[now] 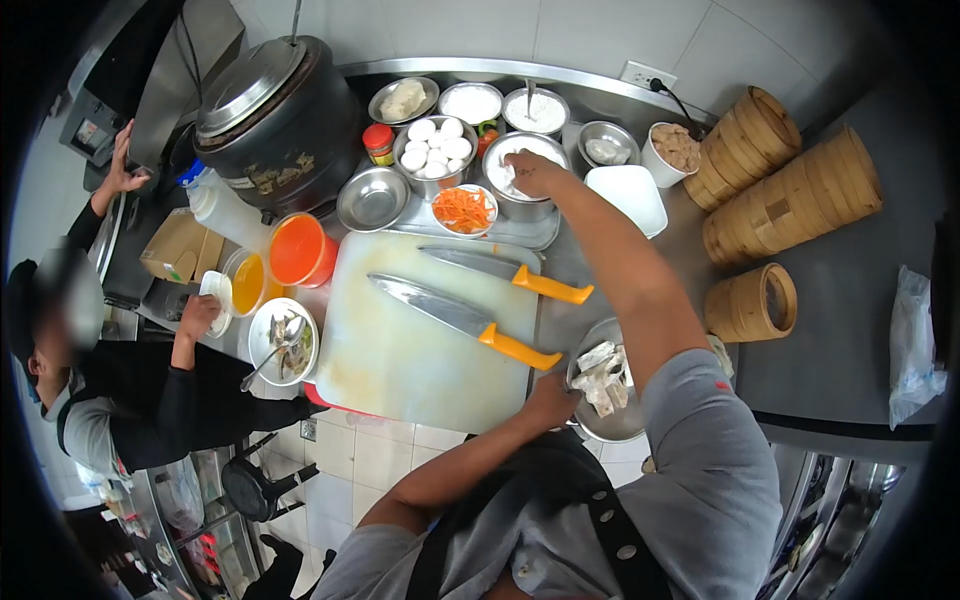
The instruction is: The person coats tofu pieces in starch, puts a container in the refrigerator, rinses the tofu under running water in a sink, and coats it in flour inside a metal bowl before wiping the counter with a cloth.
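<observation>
My right hand (533,176) reaches into a deep metal bowl (525,210) of white powder. Its fingers are bent down and bunched in the powder, with the tips hidden. Close to my body, my left hand (551,402) grips the rim of a wide metal bowl (618,427). In that bowl lie several pale pieces coated in white (602,382); my right arm covers part of it. Left of my left hand, two knives with yellow handles, one nearer (450,315) and one farther (500,270), rest on a white cutting board (400,370).
At the back stand a bowl of eggs (437,150), shredded carrot (464,210), more powder bowls and a large dark pot (275,140). Bamboo steamers (790,200) stand at the right. At the left, another person's hand (199,315) is beside a white bowl with a spoon (283,341).
</observation>
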A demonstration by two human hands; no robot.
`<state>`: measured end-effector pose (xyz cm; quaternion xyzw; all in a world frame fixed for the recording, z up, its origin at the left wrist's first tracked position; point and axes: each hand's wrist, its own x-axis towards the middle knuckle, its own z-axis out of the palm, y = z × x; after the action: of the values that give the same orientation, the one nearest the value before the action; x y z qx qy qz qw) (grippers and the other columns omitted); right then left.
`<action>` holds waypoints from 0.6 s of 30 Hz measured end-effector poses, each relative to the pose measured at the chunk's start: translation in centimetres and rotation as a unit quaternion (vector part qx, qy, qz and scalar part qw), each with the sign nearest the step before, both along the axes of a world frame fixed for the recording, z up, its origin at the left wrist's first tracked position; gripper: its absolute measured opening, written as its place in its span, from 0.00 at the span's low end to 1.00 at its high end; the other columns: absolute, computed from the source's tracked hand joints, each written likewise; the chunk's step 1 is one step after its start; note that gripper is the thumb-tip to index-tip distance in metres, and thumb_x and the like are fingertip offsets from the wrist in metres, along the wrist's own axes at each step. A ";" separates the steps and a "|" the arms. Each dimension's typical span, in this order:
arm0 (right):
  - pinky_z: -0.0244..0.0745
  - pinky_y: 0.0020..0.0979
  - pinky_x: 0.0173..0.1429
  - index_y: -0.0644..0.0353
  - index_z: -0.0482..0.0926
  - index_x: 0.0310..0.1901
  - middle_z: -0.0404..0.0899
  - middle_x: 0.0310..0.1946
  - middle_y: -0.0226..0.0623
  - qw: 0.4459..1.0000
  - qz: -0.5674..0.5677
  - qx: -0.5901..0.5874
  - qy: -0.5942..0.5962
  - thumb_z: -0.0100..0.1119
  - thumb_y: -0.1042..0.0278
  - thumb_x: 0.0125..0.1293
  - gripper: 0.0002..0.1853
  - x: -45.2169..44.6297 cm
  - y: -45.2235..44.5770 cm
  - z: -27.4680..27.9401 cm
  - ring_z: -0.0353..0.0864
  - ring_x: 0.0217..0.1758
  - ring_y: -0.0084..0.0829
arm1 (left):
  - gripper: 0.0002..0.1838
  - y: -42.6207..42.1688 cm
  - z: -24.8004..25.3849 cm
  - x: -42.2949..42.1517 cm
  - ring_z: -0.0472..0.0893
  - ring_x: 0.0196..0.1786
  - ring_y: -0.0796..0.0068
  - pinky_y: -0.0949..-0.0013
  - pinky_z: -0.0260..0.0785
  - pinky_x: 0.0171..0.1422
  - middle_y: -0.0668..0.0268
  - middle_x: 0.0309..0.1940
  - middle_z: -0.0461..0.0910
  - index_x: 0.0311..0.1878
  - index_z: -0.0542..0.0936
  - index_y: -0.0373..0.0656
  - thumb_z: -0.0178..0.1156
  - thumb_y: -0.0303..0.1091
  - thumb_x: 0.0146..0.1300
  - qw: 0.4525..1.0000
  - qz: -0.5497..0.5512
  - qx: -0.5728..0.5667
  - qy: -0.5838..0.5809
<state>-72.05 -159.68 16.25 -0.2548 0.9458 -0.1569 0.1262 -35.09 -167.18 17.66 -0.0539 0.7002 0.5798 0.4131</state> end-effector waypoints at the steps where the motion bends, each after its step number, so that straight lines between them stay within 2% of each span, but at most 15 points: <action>1: 0.66 0.37 0.65 0.52 0.70 0.60 0.71 0.58 0.49 0.999 -0.019 -0.019 -0.019 0.56 0.59 0.59 0.25 -0.4 0.1 -0.3 0.72 0.60 0.46 | 0.15 0.0 0.0 0.2 0.82 0.25 0.53 0.57 0.75 0.33 0.47 0.26 0.80 0.41 0.76 0.29 0.57 0.34 0.59 0.999 0.010 -0.004 0.032; 3: 0.68 0.36 0.63 0.53 0.72 0.59 0.75 0.54 0.48 0.999 -0.037 -0.031 -0.017 0.57 0.58 0.57 0.26 -1.7 0.1 -1.0 0.74 0.59 0.42 | 0.13 -0.2 -0.1 0.6 0.81 0.20 0.59 0.61 0.75 0.24 0.51 0.23 0.81 0.40 0.77 0.29 0.55 0.31 0.59 0.995 0.034 -0.013 0.098; 6: 0.72 0.34 0.55 0.56 0.75 0.54 0.78 0.50 0.49 0.989 -0.111 -0.084 -0.049 0.57 0.61 0.57 0.22 -1.0 -0.2 1.5 0.78 0.52 0.38 | 0.13 -3.6 3.8 0.8 0.82 0.23 0.70 0.69 0.77 0.23 0.55 0.28 0.82 0.43 0.77 0.27 0.54 0.27 0.57 0.994 0.098 0.054 0.007; 7: 0.74 0.33 0.50 0.57 0.77 0.53 0.79 0.48 0.45 0.978 -0.142 -0.128 -0.081 0.58 0.60 0.56 0.22 -1.1 -0.3 1.9 0.80 0.47 0.34 | 0.13 -5.0 4.0 1.0 0.82 0.24 0.71 0.69 0.77 0.22 0.57 0.29 0.82 0.43 0.78 0.28 0.54 0.26 0.57 0.989 0.136 0.063 -0.007; 10: 0.74 0.34 0.48 0.58 0.77 0.52 0.80 0.47 0.41 0.941 -0.226 -0.205 -0.146 0.59 0.61 0.57 0.22 -0.8 -0.8 3.2 0.79 0.48 0.32 | 0.13 -9.6 6.0 1.2 0.82 0.26 0.70 0.70 0.78 0.22 0.59 0.31 0.82 0.44 0.78 0.30 0.55 0.25 0.56 0.971 0.228 0.068 0.004; 12: 0.74 0.35 0.48 0.58 0.77 0.50 0.80 0.43 0.38 0.893 -0.284 -0.300 -0.176 0.59 0.61 0.58 0.19 -1.3 -1.2 2.3 0.79 0.45 0.31 | 0.14 -13.0 6.0 0.9 0.82 0.26 0.68 0.69 0.78 0.21 0.57 0.32 0.82 0.43 0.78 0.29 0.53 0.24 0.54 0.959 0.254 0.056 0.110; 14: 0.74 0.36 0.47 0.59 0.77 0.48 0.79 0.40 0.36 0.853 -0.325 -0.347 -0.218 0.58 0.62 0.59 0.16 -0.2 -1.5 4.0 0.78 0.43 0.30 | 0.12 -16.4 6.8 -0.3 0.81 0.23 0.69 0.71 0.76 0.19 0.56 0.29 0.81 0.41 0.77 0.26 0.50 0.22 0.55 0.950 0.293 0.035 0.103; 17: 0.73 0.41 0.46 0.60 0.77 0.45 0.77 0.41 0.36 0.815 -0.299 -0.427 -0.251 0.54 0.64 0.63 0.12 -3.2 -0.7 0.1 0.77 0.44 0.33 | 0.13 -18.4 9.7 -3.8 0.80 0.20 0.67 0.71 0.74 0.18 0.54 0.27 0.80 0.38 0.76 0.24 0.51 0.25 0.55 0.922 0.342 -0.002 0.182; 18: 0.73 0.40 0.44 0.60 0.77 0.45 0.77 0.41 0.36 0.793 -0.296 -0.458 -0.272 0.53 0.65 0.64 0.11 -3.2 -0.5 0.6 0.77 0.43 0.32 | 0.13 -18.6 10.1 -5.2 0.80 0.20 0.67 0.71 0.73 0.18 0.54 0.27 0.80 0.38 0.76 0.23 0.51 0.26 0.55 0.910 0.362 -0.009 0.202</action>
<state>-75.28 -160.20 16.84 0.0628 0.7191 -0.6642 0.1946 -40.27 -185.81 27.76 -0.1885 0.7065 0.6818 0.0240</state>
